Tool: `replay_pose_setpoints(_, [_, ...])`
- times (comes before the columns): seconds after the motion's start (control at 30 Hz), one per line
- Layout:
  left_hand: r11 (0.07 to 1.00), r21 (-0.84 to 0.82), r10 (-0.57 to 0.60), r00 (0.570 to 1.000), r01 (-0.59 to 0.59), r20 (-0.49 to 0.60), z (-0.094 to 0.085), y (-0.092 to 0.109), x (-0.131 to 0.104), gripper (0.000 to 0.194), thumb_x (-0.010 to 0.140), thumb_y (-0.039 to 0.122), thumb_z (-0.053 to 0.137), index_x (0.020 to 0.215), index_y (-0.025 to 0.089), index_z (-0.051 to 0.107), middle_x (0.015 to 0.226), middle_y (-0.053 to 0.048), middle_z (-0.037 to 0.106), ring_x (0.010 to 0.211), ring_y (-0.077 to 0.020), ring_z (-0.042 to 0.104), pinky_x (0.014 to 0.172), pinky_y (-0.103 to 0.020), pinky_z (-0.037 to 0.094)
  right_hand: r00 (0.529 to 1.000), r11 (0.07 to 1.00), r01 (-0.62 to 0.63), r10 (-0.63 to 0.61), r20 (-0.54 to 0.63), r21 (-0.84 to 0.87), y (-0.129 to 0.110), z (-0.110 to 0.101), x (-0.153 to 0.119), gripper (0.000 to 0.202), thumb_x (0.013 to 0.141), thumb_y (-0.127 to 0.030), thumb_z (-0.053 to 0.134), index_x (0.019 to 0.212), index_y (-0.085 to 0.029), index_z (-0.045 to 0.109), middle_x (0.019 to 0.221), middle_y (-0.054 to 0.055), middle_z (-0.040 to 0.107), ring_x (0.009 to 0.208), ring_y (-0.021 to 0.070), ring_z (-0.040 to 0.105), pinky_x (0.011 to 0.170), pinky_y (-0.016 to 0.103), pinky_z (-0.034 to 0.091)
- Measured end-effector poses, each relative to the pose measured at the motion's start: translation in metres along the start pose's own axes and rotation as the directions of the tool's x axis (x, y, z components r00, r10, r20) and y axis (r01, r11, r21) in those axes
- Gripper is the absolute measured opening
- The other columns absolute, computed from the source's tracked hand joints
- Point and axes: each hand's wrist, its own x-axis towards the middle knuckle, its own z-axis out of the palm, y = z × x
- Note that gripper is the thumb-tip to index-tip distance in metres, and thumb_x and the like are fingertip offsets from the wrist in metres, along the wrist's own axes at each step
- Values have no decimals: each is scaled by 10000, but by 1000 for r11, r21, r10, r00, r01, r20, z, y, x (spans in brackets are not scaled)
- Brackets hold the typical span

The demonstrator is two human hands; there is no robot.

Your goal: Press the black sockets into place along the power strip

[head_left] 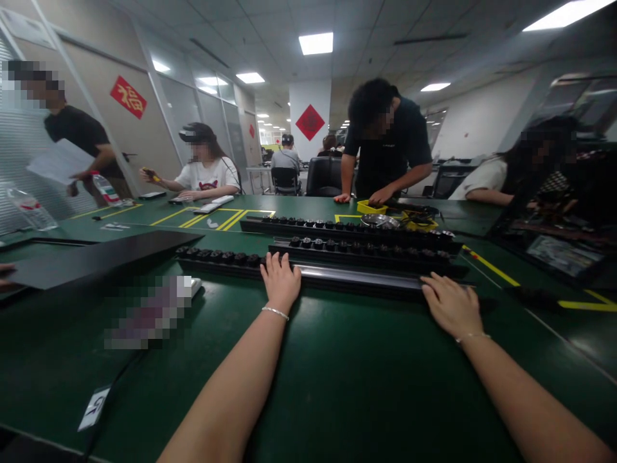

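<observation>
A long black rail [359, 276] lies across the green table in front of me, its bare top shining. Several round black parts [226, 256] sit in a row on its left stretch. My left hand [281, 283] rests on the rail beside the last of these parts, fingers stretched out and slightly apart. Near the rail's right end, my right hand [452, 305] lies over it with spread fingers; the rail beneath the palm is hidden. Just behind are a second black rail [366, 249] and a third black rail [347, 228], both topped with similar round parts.
A dark flat panel [110, 257] extends on the left, with another person's hand [6, 278] at its edge. Nearer is a blurred-out device [149, 315] with a cable. Across the table, a standing person [385, 141] leans over a yellow tray [371, 207] beside a metal dish [380, 220].
</observation>
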Motion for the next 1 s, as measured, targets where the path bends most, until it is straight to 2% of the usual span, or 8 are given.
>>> replay_pose_setpoints(0.1, [1000, -9, 10, 1000, -10, -17, -1, 0, -2, 471, 848, 338, 385, 1269, 145, 470, 1368, -154, 429, 1336, -303, 267, 1065, -540, 231, 996, 995, -90, 91, 23, -29, -11, -2, -5, 470, 866, -442, 255, 942, -232, 668, 1352, 34, 467, 1163, 268, 459, 1023, 546, 226])
replay_pose_setpoints(0.17, [999, -19, 26, 1000, -27, -17, -4, -3, -4, 463, 855, 340, 378, 1266, 149, 474, 1370, -145, 430, 1332, -294, 280, 1070, -533, 226, 992, 991, -124, 126, 32, -43, -13, -5, -8, 482, 862, -444, 251, 910, -220, 675, 1358, 36, 459, 1150, 279, 467, 1020, 549, 227])
replay_pose_setpoints(0.37, [995, -25, 92, 995, -92, 28, -13, -13, -11, 454, 876, 339, 349, 1287, 176, 453, 1420, -122, 379, 1339, -267, 276, 1076, -536, 212, 993, 993, -112, 113, 26, -23, -9, -8, -12, 482, 860, -456, 256, 861, -212, 671, 1353, 50, 461, 1148, 301, 465, 998, 563, 248])
replay_pose_setpoints(0.63, [993, -48, 113, 987, -108, 115, -19, -16, -14, 471, 888, 323, 322, 1328, 176, 401, 1464, -112, 302, 1342, -251, 276, 1073, -510, 246, 998, 1000, -11, 10, 63, 14, 8, -4, -13, 522, 802, -606, 317, 1012, -244, 629, 1359, 50, 445, 1203, 294, 412, 1015, 574, 198])
replay_pose_setpoints(0.8, [992, -58, 123, 984, -116, 129, -20, -15, -12, 473, 889, 313, 314, 1329, 161, 397, 1469, -112, 289, 1332, -244, 296, 1078, -504, 242, 998, 1000, -11, 11, 55, -1, 7, -3, -13, 530, 788, -610, 341, 1006, -222, 631, 1355, 66, 441, 1209, 300, 400, 1015, 575, 194])
replay_pose_setpoints(1.0, [990, -72, 126, 984, -118, 127, -21, -14, -13, 442, 886, 316, 330, 1308, 221, 421, 1445, -82, 344, 1296, -231, 358, 1080, -523, 227, 997, 1000, -15, 15, 82, -2, 9, -2, -12, 532, 786, -613, 338, 1007, -225, 628, 1366, 55, 426, 1216, 300, 392, 1024, 569, 189])
